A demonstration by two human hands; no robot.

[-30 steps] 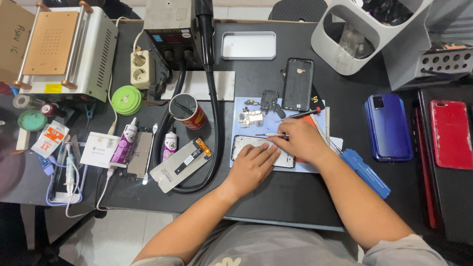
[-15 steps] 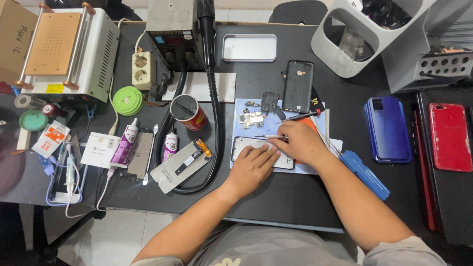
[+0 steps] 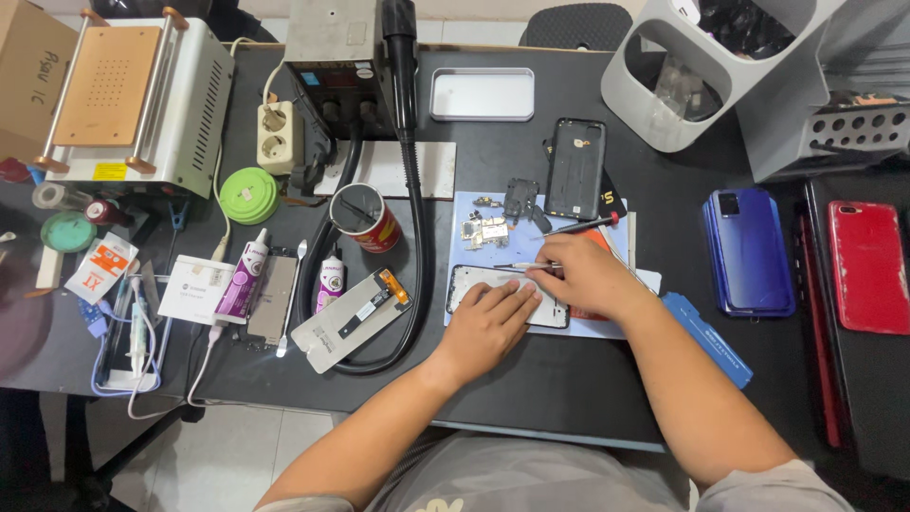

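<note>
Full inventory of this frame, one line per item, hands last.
open phone: 1, white frame, blue mat, under both hands
tweezers: 1, metal, in right hand
screwdriver: 1, red-tipped, above right hand
back cover: 1, black, top of mat
loose parts: several, metal, mat top left
blue phone: 1, right
red phone: 1, far right
screen panel: 1, grey, left of mat
cup: 1, red, centre
glue tubes: 2, white-purple, left
green tub: 1, left
hot-air station: 1, grey-black, top centre
hot plate: 1, white-orange, top left
tray: 1, silver, top
left hand: pressing phone
right hand: gripping tweezers
</note>
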